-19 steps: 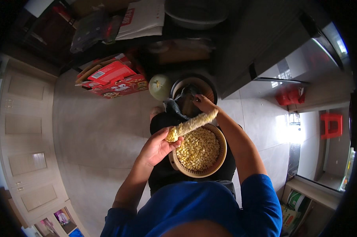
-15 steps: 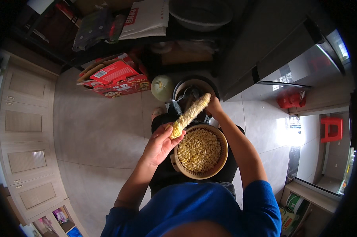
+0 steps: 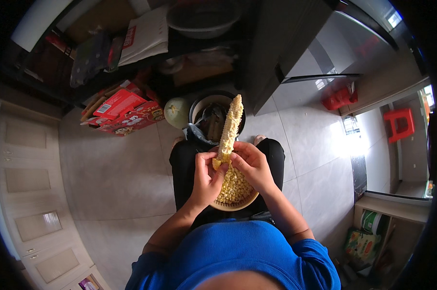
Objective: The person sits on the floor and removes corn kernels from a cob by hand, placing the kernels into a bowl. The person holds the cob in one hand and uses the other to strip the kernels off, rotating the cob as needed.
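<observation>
Yellow corn cob [image 3: 231,123] is positioned between both hands, its upper end pointing forward, away from the body. Left hand [image 3: 209,178] grips the lower end from the left, fingers curled, thumb against the cob. Right hand [image 3: 252,166] grips the same end from the right, its thumb just forward of the left thumb. Bowl [image 3: 232,208] of loose kernels [image 3: 234,187] sits below the hands, between the thighs; its far rim is hidden, its near rim visible. Bin [image 3: 199,104] with a dark bag [image 3: 197,134] stands ahead of the bowl; the cob partly covers its right side. Round melon [image 3: 176,114] sits just beside the bin, left. Grey floor [image 3: 117,179] extends from the left knee to the cabinet [image 3: 28,159], and also beyond the right knee.
</observation>
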A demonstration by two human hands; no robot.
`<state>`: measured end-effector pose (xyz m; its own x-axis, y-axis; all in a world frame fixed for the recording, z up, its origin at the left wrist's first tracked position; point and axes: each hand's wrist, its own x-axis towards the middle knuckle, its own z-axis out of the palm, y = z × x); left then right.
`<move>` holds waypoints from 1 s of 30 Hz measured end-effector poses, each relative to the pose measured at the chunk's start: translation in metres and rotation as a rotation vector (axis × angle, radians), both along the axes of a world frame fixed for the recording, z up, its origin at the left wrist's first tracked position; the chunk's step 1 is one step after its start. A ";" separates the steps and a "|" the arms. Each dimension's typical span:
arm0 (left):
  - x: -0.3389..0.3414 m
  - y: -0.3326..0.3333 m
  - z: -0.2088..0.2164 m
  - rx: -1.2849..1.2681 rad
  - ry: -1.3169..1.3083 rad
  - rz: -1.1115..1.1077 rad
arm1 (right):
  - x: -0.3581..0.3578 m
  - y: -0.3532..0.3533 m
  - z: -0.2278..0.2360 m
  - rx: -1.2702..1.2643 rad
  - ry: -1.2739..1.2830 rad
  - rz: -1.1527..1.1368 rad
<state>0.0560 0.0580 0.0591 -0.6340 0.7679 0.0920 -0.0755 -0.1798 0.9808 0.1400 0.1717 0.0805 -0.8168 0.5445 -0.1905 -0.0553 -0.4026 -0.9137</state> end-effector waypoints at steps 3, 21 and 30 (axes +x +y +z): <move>0.010 -0.001 0.001 -0.039 0.061 -0.014 | 0.009 -0.002 0.000 0.002 0.035 -0.017; 0.034 -0.015 -0.009 -0.243 0.187 0.059 | 0.043 -0.009 -0.025 -0.185 -0.020 0.004; 0.036 -0.015 -0.002 -0.223 0.140 0.046 | 0.045 -0.011 -0.012 0.072 -0.006 0.020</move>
